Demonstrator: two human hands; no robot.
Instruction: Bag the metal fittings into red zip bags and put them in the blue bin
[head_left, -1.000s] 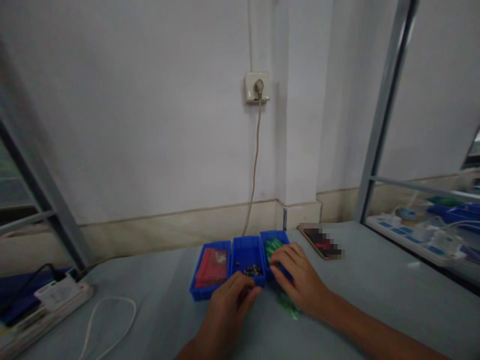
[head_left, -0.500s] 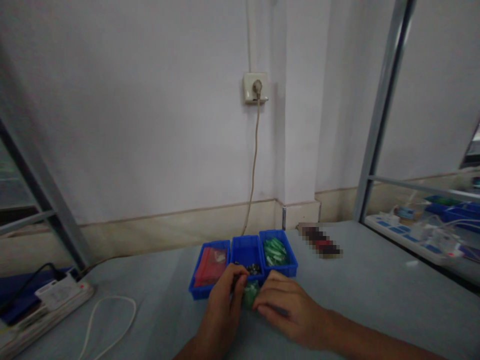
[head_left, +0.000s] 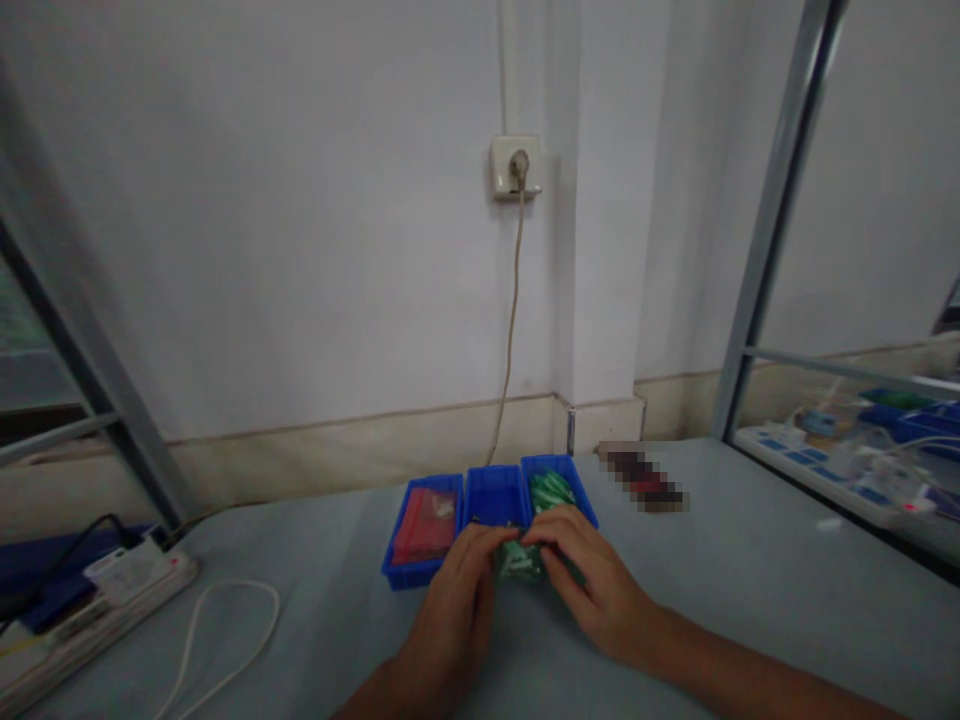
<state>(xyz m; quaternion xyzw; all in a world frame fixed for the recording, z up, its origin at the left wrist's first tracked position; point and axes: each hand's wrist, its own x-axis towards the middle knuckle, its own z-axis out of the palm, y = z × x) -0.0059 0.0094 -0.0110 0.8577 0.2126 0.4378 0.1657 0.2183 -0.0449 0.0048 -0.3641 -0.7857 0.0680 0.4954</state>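
Observation:
Between my hands is a small green-tinted clear plastic bag, with pale bits showing through it. My left hand pinches its upper left edge, fingers pointing right. On the other side, my right hand is closed on the top right edge with thumb and fingers. Just behind stand three blue bins side by side. The left bin holds red plastic bags. Small dark pieces lie at the front of the middle bin, mostly hidden by my hands. Green packets fill the right bin.
A white cable loops on the grey table at left, beside a power strip. Another power strip lies at right. A blurred-out dark object rests near the wall. Metal posts flank the table.
Both hands have risen slightly in the picture with the green bag, and my fingertips have come closer together at its top edge. The view has shifted a little.

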